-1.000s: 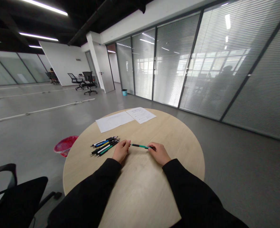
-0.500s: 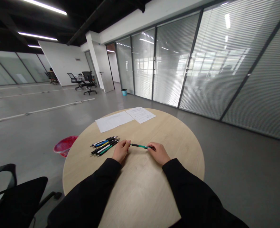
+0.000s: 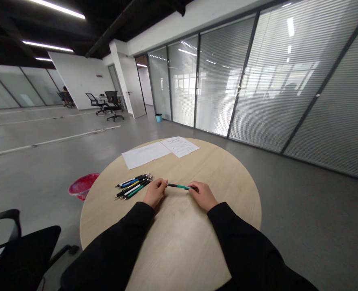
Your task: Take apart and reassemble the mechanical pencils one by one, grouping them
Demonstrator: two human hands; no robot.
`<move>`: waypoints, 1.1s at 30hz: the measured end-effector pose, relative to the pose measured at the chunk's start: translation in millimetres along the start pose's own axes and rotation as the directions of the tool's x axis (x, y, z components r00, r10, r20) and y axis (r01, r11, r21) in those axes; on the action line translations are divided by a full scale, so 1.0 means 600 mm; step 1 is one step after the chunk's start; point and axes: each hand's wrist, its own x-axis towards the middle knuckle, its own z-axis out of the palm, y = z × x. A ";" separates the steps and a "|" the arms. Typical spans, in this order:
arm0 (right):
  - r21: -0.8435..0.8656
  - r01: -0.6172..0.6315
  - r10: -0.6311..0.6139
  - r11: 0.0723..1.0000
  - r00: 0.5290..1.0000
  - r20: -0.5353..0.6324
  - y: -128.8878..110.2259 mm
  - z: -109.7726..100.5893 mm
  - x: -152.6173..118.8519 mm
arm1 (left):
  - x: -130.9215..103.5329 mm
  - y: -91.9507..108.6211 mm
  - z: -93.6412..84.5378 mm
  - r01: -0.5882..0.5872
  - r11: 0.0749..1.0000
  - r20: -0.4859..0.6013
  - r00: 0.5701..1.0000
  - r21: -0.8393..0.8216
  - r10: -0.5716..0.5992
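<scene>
A green-and-black mechanical pencil (image 3: 179, 186) stretches between my two hands, lying nearly level just over the table. My left hand (image 3: 155, 192) pinches its left end, the thin tip, between thumb and finger. At the other end, my right hand (image 3: 203, 195) has its fingers closed around the pencil, hiding part of it. Left of my left hand, a loose bunch of several mechanical pencils (image 3: 133, 186) rests on the table, with black, white, blue, yellow and green barrels pointing roughly the same way.
Two printed paper sheets (image 3: 147, 154) lie at the far side of the round wooden table (image 3: 227, 173). On the floor to the left is a red basket (image 3: 83, 185), with a black chair (image 3: 24, 254) nearer me. A blue bin (image 3: 158, 117) stands by the glass partition.
</scene>
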 end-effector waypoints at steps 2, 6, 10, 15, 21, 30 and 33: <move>-0.004 -0.002 0.002 1.000 1.000 0.000 0.001 0.001 0.000 | -0.001 0.001 0.000 -0.001 1.000 0.000 1.000 -0.007 0.001; 0.005 0.001 -0.001 1.000 1.000 -0.005 0.002 0.001 0.000 | 0.000 0.001 -0.002 -0.024 0.999 0.020 0.999 -0.024 0.024; 0.004 0.000 0.000 1.000 1.000 -0.010 0.001 -0.001 0.000 | 0.004 -0.004 -0.004 -0.058 0.996 0.053 0.997 -0.064 0.061; 0.028 0.001 0.000 1.000 1.000 -0.030 0.007 0.000 0.001 | 0.005 -0.011 -0.002 -0.038 0.985 0.109 0.992 -0.168 0.057; 0.046 -0.006 0.008 0.999 0.999 -0.048 0.014 0.000 0.000 | 0.004 -0.010 0.000 -0.044 0.972 0.111 0.991 -0.229 0.071; 0.057 -0.008 0.011 0.998 0.999 -0.050 0.019 0.003 0.001 | 0.013 -0.030 0.003 -0.073 0.960 0.099 0.990 -0.271 0.103; 0.075 -0.002 0.006 0.997 0.999 -0.051 0.020 0.003 0.002 | 0.015 -0.035 0.004 -0.073 0.948 0.102 0.989 -0.311 0.109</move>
